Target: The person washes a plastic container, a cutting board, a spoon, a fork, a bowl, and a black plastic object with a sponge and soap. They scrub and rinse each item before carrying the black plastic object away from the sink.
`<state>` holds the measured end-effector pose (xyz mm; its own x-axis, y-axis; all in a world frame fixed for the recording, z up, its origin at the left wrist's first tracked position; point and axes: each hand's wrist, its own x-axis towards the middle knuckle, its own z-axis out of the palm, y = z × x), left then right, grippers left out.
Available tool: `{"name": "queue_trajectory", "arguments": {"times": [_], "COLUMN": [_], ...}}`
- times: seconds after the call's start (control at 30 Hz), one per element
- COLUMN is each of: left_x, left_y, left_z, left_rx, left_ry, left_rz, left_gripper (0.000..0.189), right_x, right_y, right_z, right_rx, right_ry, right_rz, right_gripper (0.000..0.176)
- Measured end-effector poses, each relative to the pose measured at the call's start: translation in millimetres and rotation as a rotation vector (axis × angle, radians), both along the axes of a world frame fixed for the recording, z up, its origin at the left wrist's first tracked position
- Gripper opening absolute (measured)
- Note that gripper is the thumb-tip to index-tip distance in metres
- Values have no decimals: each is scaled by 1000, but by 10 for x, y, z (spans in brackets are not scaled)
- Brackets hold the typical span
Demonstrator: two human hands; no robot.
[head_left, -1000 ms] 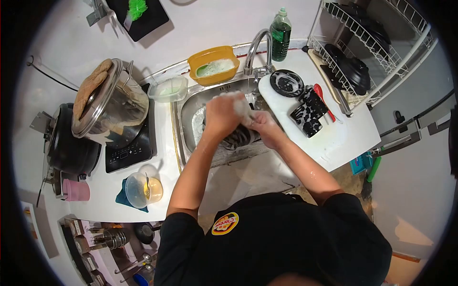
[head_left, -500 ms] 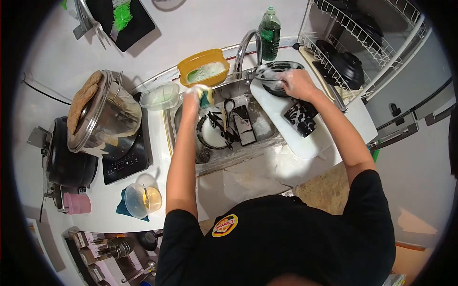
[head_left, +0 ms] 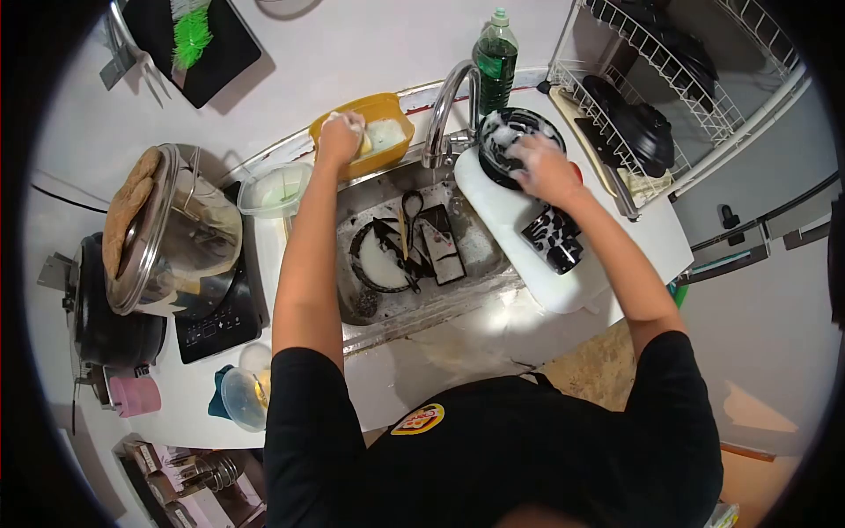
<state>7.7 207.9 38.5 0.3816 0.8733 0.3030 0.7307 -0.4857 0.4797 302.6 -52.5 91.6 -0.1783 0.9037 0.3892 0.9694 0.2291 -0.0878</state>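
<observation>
My left hand (head_left: 341, 136), covered in foam, is closed round a sponge (head_left: 366, 143) over the yellow tub (head_left: 387, 107) of suds. At the right, my right hand (head_left: 544, 169) reaches across the near rim of a soapy black bowl (head_left: 503, 167), its foamy fingers stretched out. That bowl rests at the far end of a white cutting board (head_left: 497, 207). Nearer to me on the board lies a black item (head_left: 554, 238) streaked with foam. Down in the sink sit a foamy round black dish (head_left: 380, 260), a black ladle-like utensil (head_left: 411, 207) and a rectangular black item (head_left: 443, 246).
The tap (head_left: 458, 88) arches over the sink (head_left: 480, 277). Behind it stands a green dish soap bottle (head_left: 495, 66). A clear container (head_left: 273, 189) and a big steel pot (head_left: 207, 238) are at the left. The wire dish rack (head_left: 704, 106) rises at the right.
My left hand has carried the sponge from above the sink up and left to the yellow tub. The tilted soapy dish in my right hand now lies down on the board, and the fingers have loosened.
</observation>
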Motion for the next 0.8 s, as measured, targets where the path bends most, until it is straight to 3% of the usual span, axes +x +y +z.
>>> {"name": "queue_trajectory", "arguments": {"times": [0.03, 0.07, 0.1, 0.13, 0.2, 0.23, 0.33, 0.43, 0.57, 0.67, 0.73, 0.8], "left_x": [46, 103, 146, 139, 136, 106, 101, 189, 211, 181, 93, -7], "left_y": [10, -10, 17, 201, 569, 616, 493, 336, 235, 339, 377, 306], "left_z": [-61, -117, -194, -288, -638, -666, -511, -285, -222, -364, -402, -185], "left_rx": [8, 16, 21, -205, -338, -405, -328, -460, -445, -341, -260, -413], "left_ry": [184, 371, 560, 570, 589, 598, 517, 553, 463, 364, 237, -162], "left_rz": [-2, -7, -13, -125, -189, -217, -173, 1, 158, 214, 266, 249], "left_gripper": [32, 32, 33, 42, 46, 48, 48, 58, 53, 41, 30, 27], "right_x": [-171, -404, -680, -787, -969, -982, -991, -909, -823, -936, -1126, -1433], "right_y": [84, 178, 381, 544, 763, 875, 1316, 1783, 2121, 1932, 1640, 1258], "right_z": [9, 62, -150, -312, -372, -465, -906, -1605, -2217, -1946, -1751, -1602], "right_rx": [48, -171, -220, -282, -520, -530, -575, -531, -477, -549, -531, -424], "right_ry": [72, 102, 155, 55, -140, -107, -122, -124, -28, -9, -134, -386], "right_rz": [22, -74, 42, 77, 1, -58, -216, -251, -290, -285, -252, -198], "right_gripper": [17, 16, 15, 16, 17, 18, 21, 22, 23, 25, 28, 33]}}
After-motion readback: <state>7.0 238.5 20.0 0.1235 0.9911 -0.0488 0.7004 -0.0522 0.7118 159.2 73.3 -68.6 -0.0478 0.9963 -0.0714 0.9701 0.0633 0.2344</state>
